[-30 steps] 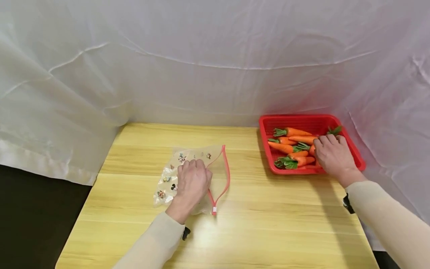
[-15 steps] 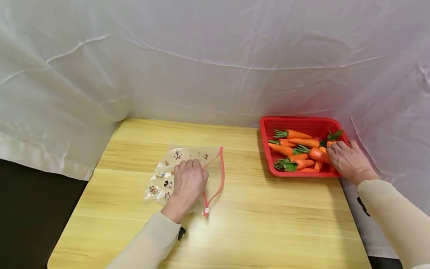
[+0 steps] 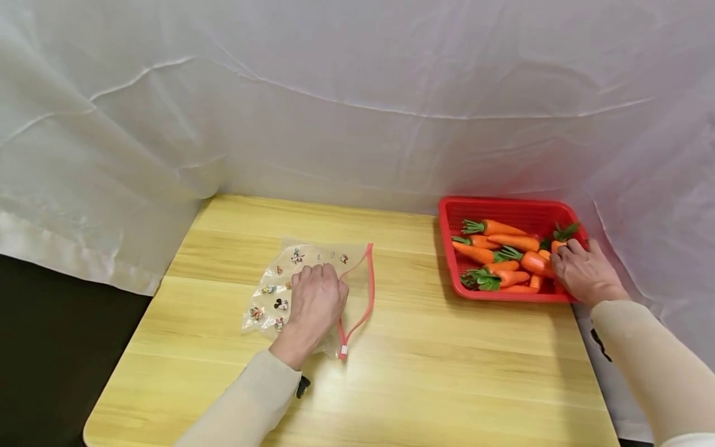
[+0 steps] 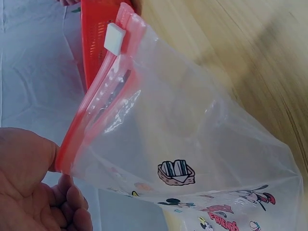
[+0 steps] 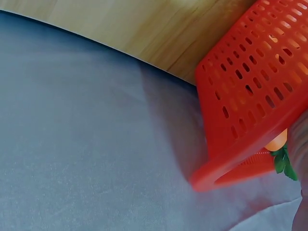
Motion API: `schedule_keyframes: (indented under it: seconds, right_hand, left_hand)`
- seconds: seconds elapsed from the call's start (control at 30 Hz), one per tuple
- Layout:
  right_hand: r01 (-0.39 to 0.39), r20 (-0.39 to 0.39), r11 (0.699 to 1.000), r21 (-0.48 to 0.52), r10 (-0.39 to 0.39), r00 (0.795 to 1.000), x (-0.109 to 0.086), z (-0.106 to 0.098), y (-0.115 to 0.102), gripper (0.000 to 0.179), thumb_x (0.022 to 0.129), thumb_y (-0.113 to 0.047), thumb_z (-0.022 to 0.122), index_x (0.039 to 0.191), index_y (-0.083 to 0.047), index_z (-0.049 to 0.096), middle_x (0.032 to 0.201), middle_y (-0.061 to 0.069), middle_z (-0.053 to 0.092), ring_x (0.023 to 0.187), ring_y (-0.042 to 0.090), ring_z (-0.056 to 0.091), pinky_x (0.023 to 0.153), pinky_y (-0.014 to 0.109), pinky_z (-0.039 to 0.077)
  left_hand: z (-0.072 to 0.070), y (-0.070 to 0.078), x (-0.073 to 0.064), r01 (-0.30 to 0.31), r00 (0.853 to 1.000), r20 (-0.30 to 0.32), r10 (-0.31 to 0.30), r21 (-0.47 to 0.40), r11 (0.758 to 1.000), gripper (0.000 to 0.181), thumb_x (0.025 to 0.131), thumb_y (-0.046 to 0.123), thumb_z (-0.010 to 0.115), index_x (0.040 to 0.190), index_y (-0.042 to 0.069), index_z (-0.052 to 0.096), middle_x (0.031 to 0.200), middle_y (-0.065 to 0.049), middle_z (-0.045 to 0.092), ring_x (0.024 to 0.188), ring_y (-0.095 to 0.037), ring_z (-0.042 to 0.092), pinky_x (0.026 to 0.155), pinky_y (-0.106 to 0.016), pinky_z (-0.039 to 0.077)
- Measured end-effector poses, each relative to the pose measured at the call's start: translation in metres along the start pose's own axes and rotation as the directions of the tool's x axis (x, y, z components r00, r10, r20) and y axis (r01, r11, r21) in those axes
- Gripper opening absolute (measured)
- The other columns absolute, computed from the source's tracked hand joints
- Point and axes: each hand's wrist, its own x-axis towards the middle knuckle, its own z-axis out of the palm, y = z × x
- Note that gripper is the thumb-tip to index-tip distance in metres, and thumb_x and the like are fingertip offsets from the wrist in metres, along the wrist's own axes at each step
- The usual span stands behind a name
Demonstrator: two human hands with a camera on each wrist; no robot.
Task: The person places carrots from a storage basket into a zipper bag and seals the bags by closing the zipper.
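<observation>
A clear zip bag (image 3: 357, 292) with cartoon prints and a red zip edge lies on the table, its mouth gaping to the right. My left hand (image 3: 317, 301) is over it; in the left wrist view that hand's thumb and finger pinch the red edge near its end. A white slider (image 4: 114, 38) sits at the other end. My right hand (image 3: 586, 273) reaches over the right end of a red basket (image 3: 447, 261), its fingers down among the carrots (image 3: 536, 264). Those fingertips are hidden, so their hold cannot be told.
The basket stands at the table's back right corner, its right end by the table edge (image 5: 144, 62). A pale cloth (image 3: 335, 124) hangs behind and along both sides. Wooden table top (image 3: 419, 360) stretches in front of the bag and basket.
My right hand has moved right, from the middle carrots to the basket's right end, uncovering a thick carrot. The left hand still holds the bag and has barely shifted.
</observation>
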Motion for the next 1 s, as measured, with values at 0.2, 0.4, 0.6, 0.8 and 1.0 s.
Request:
schedule_keyframes:
  seconds: [0.2,0.4,0.6,0.8,1.0]
  right_hand:
    - [-0.02,0.021,1.0,0.022,0.02,1.0,-0.001,0.004,0.001,0.017,0.087,-0.001,0.076,0.102,-0.007,0.071,0.095,0.017,0.06,0.099,0.045,0.045,0.085,0.06,0.036]
    - [-0.088,-0.007,0.99,0.108,0.089,0.996,-0.001,0.004,0.0,0.018,0.09,-0.002,0.071,0.108,0.003,0.067,0.097,0.022,0.06,0.102,0.049,0.047,0.089,0.066,0.036]
    - [-0.128,-0.111,0.984,0.125,0.142,0.984,0.004,-0.006,0.0,0.024,0.091,0.0,0.068,0.11,0.008,0.055,0.099,0.025,0.055,0.104,0.051,0.044,0.092,0.067,0.034]
    - [-0.134,-0.156,0.985,0.113,0.151,0.976,0.005,-0.018,0.006,0.022,0.088,-0.003,0.067,0.094,0.003,0.047,0.091,0.021,0.052,0.097,0.047,0.046,0.089,0.067,0.037]
    - [-0.063,-0.147,0.998,0.025,0.065,0.987,0.001,-0.03,0.013,0.044,0.08,-0.019,0.084,0.093,0.001,0.046,0.09,0.019,0.051,0.093,0.042,0.047,0.08,0.056,0.038]
  left_hand:
    - [0.0,-0.001,-0.001,-0.005,1.0,-0.017,0.005,0.021,1.0,0.028,0.094,0.013,0.062,0.07,0.011,0.046,0.065,-0.003,0.042,0.064,-0.026,0.044,0.065,-0.039,0.039]
    - [-0.002,0.0,0.0,0.015,1.0,0.008,-0.015,0.014,1.0,0.027,0.094,0.014,0.061,0.071,0.011,0.047,0.065,-0.003,0.043,0.065,-0.025,0.043,0.066,-0.038,0.038]
    - [-0.005,-0.001,0.001,0.019,1.0,0.009,-0.019,0.025,1.0,0.029,0.095,0.015,0.062,0.071,0.011,0.047,0.065,-0.002,0.043,0.065,-0.024,0.042,0.065,-0.037,0.037]
    - [-0.007,-0.004,0.003,-0.001,1.0,-0.016,0.002,0.04,0.999,0.03,0.094,0.014,0.063,0.07,0.012,0.046,0.064,-0.001,0.04,0.063,-0.024,0.041,0.064,-0.036,0.035]
    - [-0.008,-0.005,0.007,0.004,1.0,0.004,-0.004,0.021,1.0,0.03,0.094,0.012,0.061,0.07,0.013,0.043,0.065,-0.001,0.038,0.064,-0.023,0.039,0.065,-0.036,0.033]
